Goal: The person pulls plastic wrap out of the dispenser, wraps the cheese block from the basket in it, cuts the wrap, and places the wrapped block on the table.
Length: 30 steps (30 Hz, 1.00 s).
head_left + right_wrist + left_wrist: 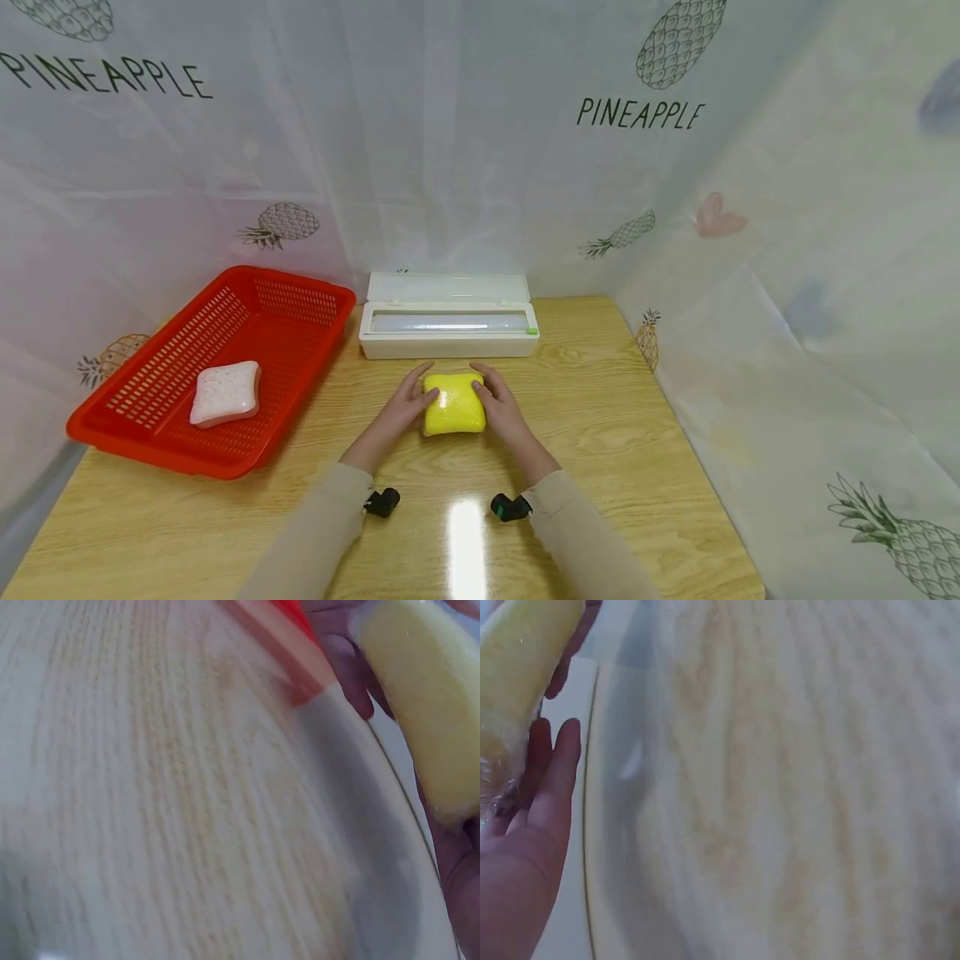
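A yellow sponge with a shiny clear wrapping is held between both hands, just in front of the white cling film dispenser. My left hand grips its left side, thumb on the top face. On the opposite side my right hand holds it the same way, fingers reaching beneath. Crinkled film shows at one end of the sponge in the left wrist view. From the right wrist, the sponge's side looks smoothly covered, with fingers under it.
A red plastic basket stands at the left, with a pale pinkish-white sponge in it. The dispenser's lid is raised, showing a roll inside. Printed curtains hang behind and beside the wooden table.
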Tool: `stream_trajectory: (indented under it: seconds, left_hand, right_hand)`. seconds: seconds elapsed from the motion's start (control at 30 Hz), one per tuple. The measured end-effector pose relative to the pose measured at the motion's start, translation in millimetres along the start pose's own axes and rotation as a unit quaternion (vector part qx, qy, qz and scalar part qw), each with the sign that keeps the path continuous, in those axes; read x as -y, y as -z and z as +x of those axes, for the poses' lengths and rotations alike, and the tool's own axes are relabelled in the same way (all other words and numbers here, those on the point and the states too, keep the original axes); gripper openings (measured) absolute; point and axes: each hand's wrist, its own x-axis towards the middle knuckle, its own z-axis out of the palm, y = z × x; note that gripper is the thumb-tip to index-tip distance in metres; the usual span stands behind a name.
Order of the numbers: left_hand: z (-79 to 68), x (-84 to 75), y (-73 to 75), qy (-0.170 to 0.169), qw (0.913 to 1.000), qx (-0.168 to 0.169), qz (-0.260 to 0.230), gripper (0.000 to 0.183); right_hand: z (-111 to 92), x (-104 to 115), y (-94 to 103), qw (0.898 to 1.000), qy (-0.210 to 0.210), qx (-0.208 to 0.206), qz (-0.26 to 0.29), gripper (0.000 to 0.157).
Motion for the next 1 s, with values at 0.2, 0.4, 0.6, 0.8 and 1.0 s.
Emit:
stream_trajectory:
  seconds: [0.2,0.4,0.6,0.8,1.0]
  left_hand:
    - [-3.9,15.0,-0.8,-0.013,0.9965,0.06,-0.057,0.109]
    - [-5.7,20.8,-5.1,0.0,0.9951,0.05,-0.085,0.097]
    - [-0.6,35.7,-14.8,-0.037,0.9924,0.015,-0.117,0.094]
    - [5.3,58.1,-13.3,-0.08,0.9918,0.023,-0.097,0.111]
    - [-15.7,32.0,-14.7,-0.035,0.9984,0.043,0.014,0.128]
  right_hand:
    - [-2,-8,-2.6,0.999,-0.028,-0.014,0.013,0.043]
    - [-5,-23,-5.6,0.999,-0.017,0.017,0.045,0.07]
    - [0,-51,-12.1,0.999,0.009,0.019,0.035,0.117]
    - [0,-61,-14.1,0.998,0.023,0.044,-0.027,0.141]
    - [-2,-53,-12.6,0.998,0.014,0.061,-0.032,0.132]
